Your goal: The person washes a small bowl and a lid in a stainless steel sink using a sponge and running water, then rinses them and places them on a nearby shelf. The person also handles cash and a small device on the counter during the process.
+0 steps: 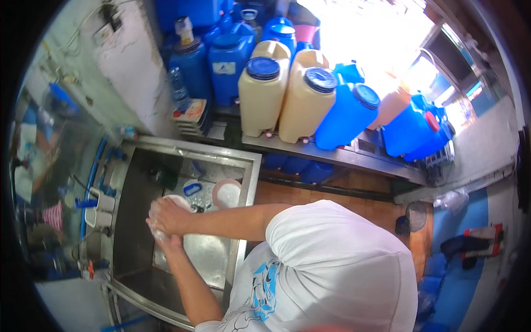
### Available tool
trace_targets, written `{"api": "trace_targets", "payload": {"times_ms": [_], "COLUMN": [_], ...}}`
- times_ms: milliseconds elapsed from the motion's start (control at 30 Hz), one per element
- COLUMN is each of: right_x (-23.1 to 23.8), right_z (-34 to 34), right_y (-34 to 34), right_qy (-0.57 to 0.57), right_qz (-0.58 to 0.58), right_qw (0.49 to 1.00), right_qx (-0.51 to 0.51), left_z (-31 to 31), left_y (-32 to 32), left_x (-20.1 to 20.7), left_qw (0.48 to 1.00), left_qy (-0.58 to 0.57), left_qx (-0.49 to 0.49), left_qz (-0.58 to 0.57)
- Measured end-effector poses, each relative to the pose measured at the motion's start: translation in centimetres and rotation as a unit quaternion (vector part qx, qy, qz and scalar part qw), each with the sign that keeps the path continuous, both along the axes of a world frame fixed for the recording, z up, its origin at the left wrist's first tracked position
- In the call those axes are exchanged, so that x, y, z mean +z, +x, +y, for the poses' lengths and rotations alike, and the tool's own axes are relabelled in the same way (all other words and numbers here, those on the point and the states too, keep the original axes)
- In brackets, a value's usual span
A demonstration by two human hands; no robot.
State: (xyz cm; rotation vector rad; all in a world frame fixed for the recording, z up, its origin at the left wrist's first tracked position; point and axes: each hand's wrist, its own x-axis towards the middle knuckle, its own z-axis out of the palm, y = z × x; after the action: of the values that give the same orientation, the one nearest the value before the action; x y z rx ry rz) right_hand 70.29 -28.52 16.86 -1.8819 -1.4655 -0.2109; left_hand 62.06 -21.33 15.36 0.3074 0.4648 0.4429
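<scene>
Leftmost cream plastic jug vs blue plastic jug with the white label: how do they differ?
The leftmost cream plastic jug shows no label; the blue plastic jug bears a white label. The cream jug's dark blue lid contrasts with its body; the blue jug's lid nearly matches. Both stand upright with round lids.

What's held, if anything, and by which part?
Can't tell: the right hand and left hand are together, hiding anything that might be between them.
</scene>
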Motion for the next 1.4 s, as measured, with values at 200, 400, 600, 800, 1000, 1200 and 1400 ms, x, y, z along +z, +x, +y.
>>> {"api": "trace_targets", "payload": {"times_ms": [200,400,600,800,1000,1200,1400], "right_x": [-3.4,1.9,2.5,-4.2,-5.9,-10.1,-11.5], "right_z": [0.1,-0.6,-0.8,-3.3,-6.4,-7.5,-6.8], "right_y": [1.0,1.7,5.5,2.9,4.7,6.0,9.9], "right_qy": [0.006,0.114,-0.143,-0.010,-0.270,-0.432,-0.466], "right_qz": [0.114,0.029,0.546,0.851,0.475,0.039,0.050], "right_qw": [0.992,0.993,0.825,0.523,0.837,0.901,0.881], "right_qx": [-0.053,-0.030,0.012,0.046,-0.010,0.019,0.060], "left_z": [0.7,-1.3,1.1,1.7,-0.7,-3.6,-3.9], "left_y": [-1.1,1.6,-3.0,-2.3,-6.8,-5.3,4.1], "left_x": [-1.1,1.7,0.1,-2.8,-14.7,-19.2,-17.5], "left_qw": [0.985,0.996,0.987,0.996,0.911,0.870,0.840], "left_qy": [0.108,0.070,0.146,0.075,0.152,0.348,0.414], "left_qx": [-0.004,-0.037,-0.066,0.023,-0.062,-0.073,0.028], "left_qz": [0.130,0.036,-0.013,0.043,0.378,0.340,0.350]}}
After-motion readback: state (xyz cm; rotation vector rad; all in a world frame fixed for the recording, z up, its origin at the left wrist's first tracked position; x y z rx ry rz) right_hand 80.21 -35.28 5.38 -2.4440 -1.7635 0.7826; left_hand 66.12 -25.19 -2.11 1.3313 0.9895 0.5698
